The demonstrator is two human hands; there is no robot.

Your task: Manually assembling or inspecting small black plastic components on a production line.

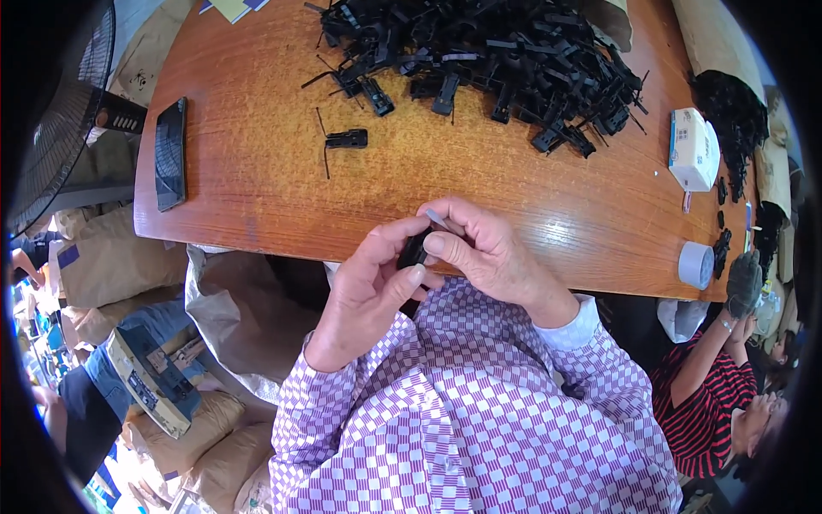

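Both hands meet just over the near edge of the table. My left hand (364,287) is closed with its fingers and thumb round a small black plastic part (414,248), mostly covered by the fingers. My right hand (497,257) is closed too, pinching a thin grey flat piece (437,220) between thumb and forefinger, right against the black part. What that grey piece is, I cannot tell. Beyond my hands, one loose black plastic clip-like part (347,139) with thin prongs lies alone on the wood.
A large heap of similar black parts (479,51) covers the far side of the wooden table (257,171). A phone (171,154) lies at left, near a fan (64,111). At right are a tissue pack (692,150), a tape roll (695,264) and a person in stripes (702,394).
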